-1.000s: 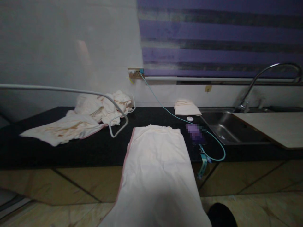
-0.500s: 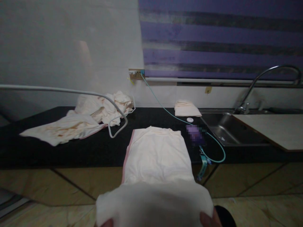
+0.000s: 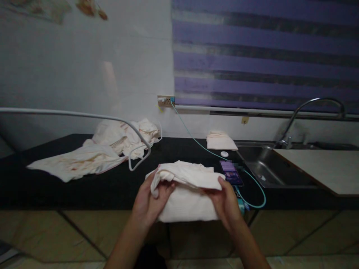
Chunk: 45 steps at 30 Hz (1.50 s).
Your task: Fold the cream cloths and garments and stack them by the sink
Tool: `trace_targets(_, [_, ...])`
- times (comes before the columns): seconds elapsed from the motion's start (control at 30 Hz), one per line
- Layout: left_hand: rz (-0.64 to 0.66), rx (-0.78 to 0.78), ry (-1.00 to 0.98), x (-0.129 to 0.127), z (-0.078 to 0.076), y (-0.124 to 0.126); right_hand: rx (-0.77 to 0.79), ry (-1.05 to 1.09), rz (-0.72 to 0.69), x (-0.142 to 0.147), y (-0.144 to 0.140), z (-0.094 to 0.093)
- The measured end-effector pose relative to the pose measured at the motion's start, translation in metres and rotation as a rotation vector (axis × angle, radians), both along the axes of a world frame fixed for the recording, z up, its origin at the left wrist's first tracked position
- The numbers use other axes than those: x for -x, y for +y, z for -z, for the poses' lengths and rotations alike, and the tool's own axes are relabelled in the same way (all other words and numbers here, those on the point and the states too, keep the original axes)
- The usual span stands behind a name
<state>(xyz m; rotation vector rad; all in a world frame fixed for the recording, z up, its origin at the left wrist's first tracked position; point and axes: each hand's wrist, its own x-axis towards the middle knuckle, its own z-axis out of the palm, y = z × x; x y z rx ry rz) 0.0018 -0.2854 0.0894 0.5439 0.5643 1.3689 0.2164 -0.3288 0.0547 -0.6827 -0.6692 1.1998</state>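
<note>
A white cloth lies folded at the front edge of the black countertop, part of it hanging over. My left hand grips the left end of its raised fold, fingers tucked beneath the fabric. On the right, my right hand pinches the other end of that fold, thumb on top. The lifted layer bunches up near the left hand. Close by my right hand lies a phone with a teal cable and a teal strap.
Crumpled white cloths, one stained, lie at the left behind a bent white rod. A folded cloth and a small white disc sit farther back. To the right are a steel sink, faucet and board.
Both hands have moved up and forward, bringing the cloth's near end over onto the part on the counter. The cloth is now folded shorter. The view has tilted up slightly.
</note>
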Motion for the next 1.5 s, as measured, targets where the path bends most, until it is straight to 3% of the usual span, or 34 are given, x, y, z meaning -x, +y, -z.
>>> trace_targets(0.07, [0.045, -0.193, 0.287, -0.001, 0.011, 0.021, 0.003, -0.193, -0.089, -0.005, 0.027, 0.004])
trace_targets(0.17, [0.001, -0.451, 0.935, -0.003, 0.045, 0.049, 0.048, -0.828, -0.004, -0.010, 0.051, 0.024])
trace_targets(0.27, [0.007, -0.652, 1.537, -0.004, 0.075, 0.062, -0.055, -1.457, 0.106, -0.006, 0.050, 0.047])
trace_targets(0.37, [0.033, -0.818, 1.871, -0.004, 0.088, 0.062, -0.093, -1.740, 0.185, -0.001, 0.041, 0.058])
trace_targets(0.53, [0.069, -0.793, 1.915, -0.005, 0.079, 0.054, -0.101, -1.804, 0.202, 0.003, 0.040, 0.056])
trace_targets(0.63, [0.083, -0.941, 1.844, 0.007, 0.069, 0.040, -0.137, -1.759, 0.168, -0.005, 0.037, 0.050])
trace_targets(0.8, [0.190, -1.214, 1.933, 0.077, 0.060, 0.014, -0.385, -1.722, -0.034, -0.046, 0.012, 0.039])
trace_targets(0.93, [0.207, -1.261, 2.052, 0.124, 0.075, 0.016, -0.469, -1.857, -0.127, -0.070, -0.001, 0.048])
trace_targets(1.07, [0.143, -1.272, 2.090, 0.120, 0.093, 0.027, -0.458, -1.966, -0.114, -0.067, 0.001, 0.060])
trace_targets(1.2, [0.052, -1.237, 2.100, 0.107, 0.097, 0.028, -0.440, -1.984, -0.096, -0.062, 0.001, 0.061])
trace_targets(1.5, [0.125, -1.292, 1.939, 0.112, 0.096, 0.015, -0.438, -1.913, -0.057, -0.062, -0.009, 0.067])
